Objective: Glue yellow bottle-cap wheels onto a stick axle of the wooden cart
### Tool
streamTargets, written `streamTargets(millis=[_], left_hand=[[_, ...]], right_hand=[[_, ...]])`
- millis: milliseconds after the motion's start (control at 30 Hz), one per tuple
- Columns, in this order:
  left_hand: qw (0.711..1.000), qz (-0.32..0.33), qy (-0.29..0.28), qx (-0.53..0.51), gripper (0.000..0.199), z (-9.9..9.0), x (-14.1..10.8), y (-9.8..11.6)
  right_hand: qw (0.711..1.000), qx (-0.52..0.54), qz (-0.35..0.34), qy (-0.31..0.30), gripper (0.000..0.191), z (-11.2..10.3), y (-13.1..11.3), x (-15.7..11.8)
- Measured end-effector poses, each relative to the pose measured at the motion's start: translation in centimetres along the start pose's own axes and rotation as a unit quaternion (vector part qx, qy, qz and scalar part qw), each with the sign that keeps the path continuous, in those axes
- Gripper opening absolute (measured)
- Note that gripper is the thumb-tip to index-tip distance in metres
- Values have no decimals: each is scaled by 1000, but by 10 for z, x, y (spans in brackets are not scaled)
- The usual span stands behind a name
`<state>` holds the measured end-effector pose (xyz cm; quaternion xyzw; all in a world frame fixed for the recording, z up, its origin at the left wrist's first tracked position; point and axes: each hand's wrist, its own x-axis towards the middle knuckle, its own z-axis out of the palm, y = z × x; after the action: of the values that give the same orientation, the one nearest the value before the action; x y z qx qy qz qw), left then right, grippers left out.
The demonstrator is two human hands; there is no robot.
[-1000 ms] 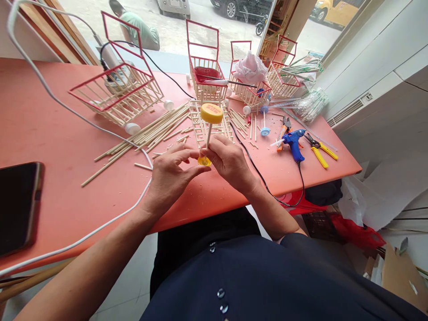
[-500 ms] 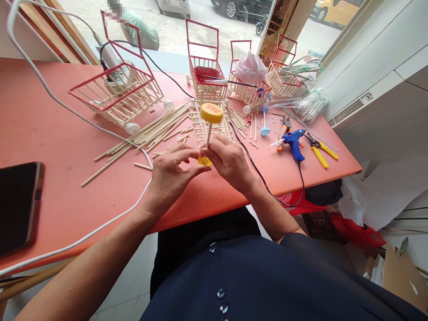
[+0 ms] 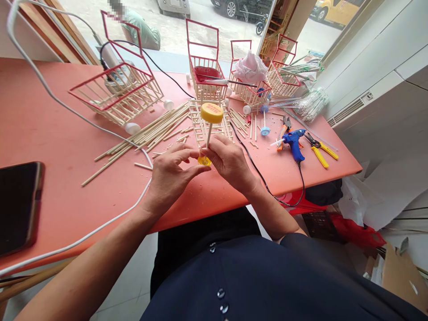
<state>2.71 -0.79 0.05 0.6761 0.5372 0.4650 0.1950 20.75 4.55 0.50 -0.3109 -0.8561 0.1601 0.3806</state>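
Left hand (image 3: 170, 173): fingers pinch lower cap (image 3: 205, 163), likely steadying it | right hand (image 3: 230, 161): fingers grip stick (image 3: 209, 135), apparently for alignment | upper cap (image 3: 211, 113): atop stick

My camera sits on my head and looks forward and down. My shirt (image 3: 267, 276) shows at the bottom, very near. My left hand (image 3: 172, 171) and right hand (image 3: 232, 162) come next, mid-view (close to me too), then the table (image 3: 67, 200), and far away up top, the street (image 3: 170, 35).
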Motion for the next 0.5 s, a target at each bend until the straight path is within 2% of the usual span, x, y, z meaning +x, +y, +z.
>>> streamTargets(millis=[267, 500], left_hand=[[1000, -2, -3, 2, 14, 1, 1, 0], [1000, -4, -5, -14, 16, 1, 1, -1]], right_hand=[[1000, -4, 10, -13, 39, -2, -1, 0], [1000, 0, -7, 11, 39, 1, 0, -1]])
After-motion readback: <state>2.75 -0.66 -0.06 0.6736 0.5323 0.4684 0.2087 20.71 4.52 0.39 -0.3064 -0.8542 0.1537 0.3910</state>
